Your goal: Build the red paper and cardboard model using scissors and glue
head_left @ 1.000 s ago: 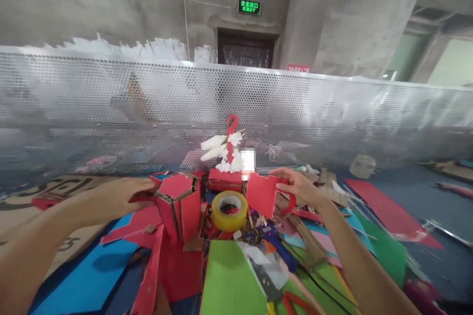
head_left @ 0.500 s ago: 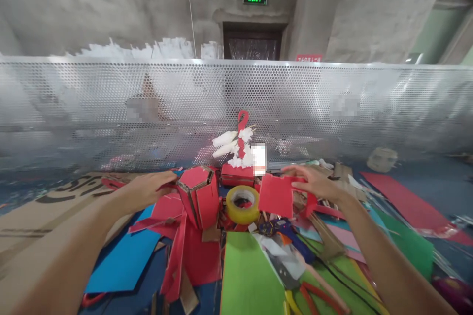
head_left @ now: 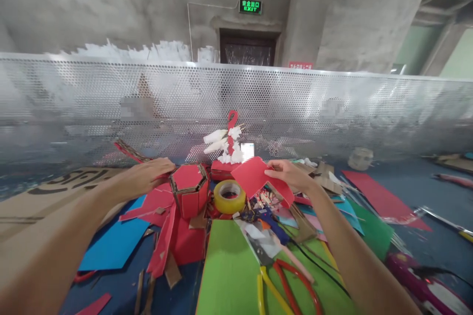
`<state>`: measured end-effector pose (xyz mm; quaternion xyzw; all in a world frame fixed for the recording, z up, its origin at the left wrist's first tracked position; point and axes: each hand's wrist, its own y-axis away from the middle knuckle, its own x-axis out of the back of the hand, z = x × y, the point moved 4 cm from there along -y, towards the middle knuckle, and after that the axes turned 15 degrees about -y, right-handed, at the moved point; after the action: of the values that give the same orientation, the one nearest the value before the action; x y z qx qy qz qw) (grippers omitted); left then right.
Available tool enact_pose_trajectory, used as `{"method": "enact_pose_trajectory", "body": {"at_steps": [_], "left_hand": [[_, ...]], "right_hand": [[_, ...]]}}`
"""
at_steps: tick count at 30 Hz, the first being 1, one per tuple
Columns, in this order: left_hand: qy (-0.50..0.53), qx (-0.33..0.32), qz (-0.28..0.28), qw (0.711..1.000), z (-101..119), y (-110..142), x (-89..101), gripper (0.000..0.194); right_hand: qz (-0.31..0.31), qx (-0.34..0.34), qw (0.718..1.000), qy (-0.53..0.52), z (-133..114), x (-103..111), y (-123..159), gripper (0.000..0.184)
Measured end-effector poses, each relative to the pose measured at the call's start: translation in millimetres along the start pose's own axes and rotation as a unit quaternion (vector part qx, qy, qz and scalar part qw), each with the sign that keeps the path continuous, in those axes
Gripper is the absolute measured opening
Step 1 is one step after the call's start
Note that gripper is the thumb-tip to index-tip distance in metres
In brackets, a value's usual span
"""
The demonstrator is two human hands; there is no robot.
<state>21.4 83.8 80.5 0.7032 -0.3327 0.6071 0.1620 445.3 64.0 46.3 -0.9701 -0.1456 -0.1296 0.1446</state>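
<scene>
My left hand (head_left: 157, 172) is closed around a red-faced cardboard strip (head_left: 129, 149), whose brown corrugated edge sticks up to the left. Just right of that hand stands a red six-sided cardboard box (head_left: 189, 192) with brown edges. My right hand (head_left: 288, 173) pinches a red card piece (head_left: 251, 177), tilted above the clutter. Between my hands lies a yellow roll of tape (head_left: 229, 198). Behind it, a red base (head_left: 220, 171) carries white flower shapes (head_left: 218, 142) and a red looped strip (head_left: 232, 120).
In front lie a green sheet (head_left: 221, 266), a blue glue gun (head_left: 271, 224), and scissors with yellow and red handles (head_left: 284, 285). A blue sheet (head_left: 111, 246) and brown cardboard (head_left: 40, 206) are at left. A perforated metal panel (head_left: 177, 98) rises behind.
My left hand has raised the cardboard strip so its far end points up. My right hand has tilted the red card. The whole view has shifted a little.
</scene>
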Motion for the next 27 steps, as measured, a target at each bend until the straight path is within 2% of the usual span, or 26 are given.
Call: {"method": "enact_pose_trajectory", "body": {"at_steps": [2, 5, 7, 10, 13, 16, 19, 20, 22, 25, 27], "left_hand": [[-0.006, 0.008, -0.004, 1.000, 1, 0, 0.4, 0.031], [-0.017, 0.014, -0.007, 1.000, -1, 2, -0.3, 0.026], [-0.025, 0.010, 0.000, 1.000, -3, 5, -1.1, 0.020], [-0.041, 0.010, 0.010, 0.999, -6, 7, -2.4, 0.017], [-0.061, 0.009, 0.027, 0.998, -1, 7, -0.5, 0.019], [-0.088, -0.002, 0.044, 0.995, 13, 4, 5.6, 0.020], [-0.101, -0.023, 0.061, 0.993, 30, 3, 12.5, 0.022], [-0.103, -0.030, 0.061, 0.992, 34, 3, 13.6, 0.022], [-0.109, -0.029, 0.061, 0.992, 39, 5, 14.0, 0.021], [-0.109, -0.012, 0.055, 0.992, 39, 9, 12.0, 0.019], [-0.105, -0.004, 0.044, 0.993, 37, 13, 10.6, 0.018]], "right_hand": [[0.005, 0.001, 1.000, -0.009, -1, -3, 0, 0.033], [-0.009, 0.039, 0.998, -0.039, -1, -6, -3, 0.030], [-0.010, 0.072, 0.997, -0.034, 0, -7, -6, 0.037], [0.058, 0.095, 0.993, 0.025, 5, -2, -11, 0.053], [0.134, 0.120, 0.980, 0.082, 3, 2, -13, 0.054], [0.188, 0.207, 0.952, 0.127, -14, -3, -10, 0.035], [0.235, 0.317, 0.901, 0.180, -39, -17, 3, 0.025], [0.226, 0.343, 0.889, 0.204, -45, -26, 7, 0.025], [0.165, 0.362, 0.876, 0.273, -53, -50, 12, 0.031], [0.028, 0.346, 0.858, 0.378, -50, -91, 14, 0.038], [-0.056, 0.351, 0.846, 0.398, -45, -117, 16, 0.036]]}}
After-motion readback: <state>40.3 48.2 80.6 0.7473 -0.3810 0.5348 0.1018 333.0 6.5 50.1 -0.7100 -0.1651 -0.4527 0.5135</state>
